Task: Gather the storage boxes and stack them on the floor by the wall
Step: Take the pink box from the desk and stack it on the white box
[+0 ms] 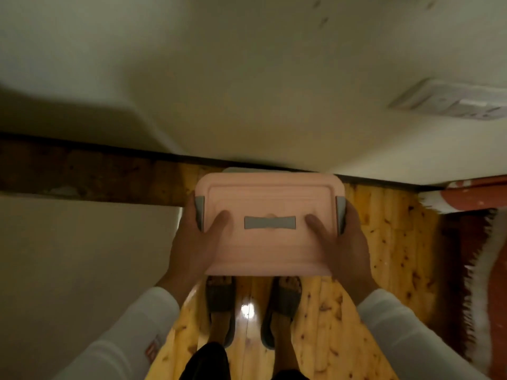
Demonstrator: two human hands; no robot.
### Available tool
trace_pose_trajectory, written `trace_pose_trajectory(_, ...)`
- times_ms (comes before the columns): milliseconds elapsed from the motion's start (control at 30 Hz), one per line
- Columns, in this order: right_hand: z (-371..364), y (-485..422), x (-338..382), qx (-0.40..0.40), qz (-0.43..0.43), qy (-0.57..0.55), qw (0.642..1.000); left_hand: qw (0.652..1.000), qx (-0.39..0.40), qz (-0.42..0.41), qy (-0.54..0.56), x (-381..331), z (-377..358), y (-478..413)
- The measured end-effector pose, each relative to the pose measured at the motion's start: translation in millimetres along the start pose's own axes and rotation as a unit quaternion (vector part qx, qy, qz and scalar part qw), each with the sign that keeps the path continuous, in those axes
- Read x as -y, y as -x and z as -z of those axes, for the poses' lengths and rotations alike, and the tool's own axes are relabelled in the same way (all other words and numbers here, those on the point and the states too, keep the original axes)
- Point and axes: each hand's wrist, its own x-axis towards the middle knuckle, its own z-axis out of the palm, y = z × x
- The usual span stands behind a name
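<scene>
Two hands, left hand (192, 242) and right hand (345, 242), grip one pink box (270, 242).

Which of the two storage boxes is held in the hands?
The pink box, gripped at both ends by the left hand and right hand. The pale box shows only as a sliver beyond it, near the wall.

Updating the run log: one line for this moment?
carrying; left hand, right hand grip pink box; by wall; not set down
</scene>
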Motion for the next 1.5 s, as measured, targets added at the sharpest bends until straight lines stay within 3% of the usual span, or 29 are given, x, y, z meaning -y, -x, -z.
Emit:
trace_pose_trajectory(567, -74.1, -106.3, -62.3, 0.009, 0.014, 0.027, 1.0, 1.0, 0.017, 0.009, 0.018, 31.4, -42.5, -129.8)
trace_pose_trajectory(1500, -88.1, -137.2, -72.9, 0.053, -0.036, 0.014, 0.998, 0.999, 0.031, 0.026, 0.023, 46.7, -58.9, -160.0)
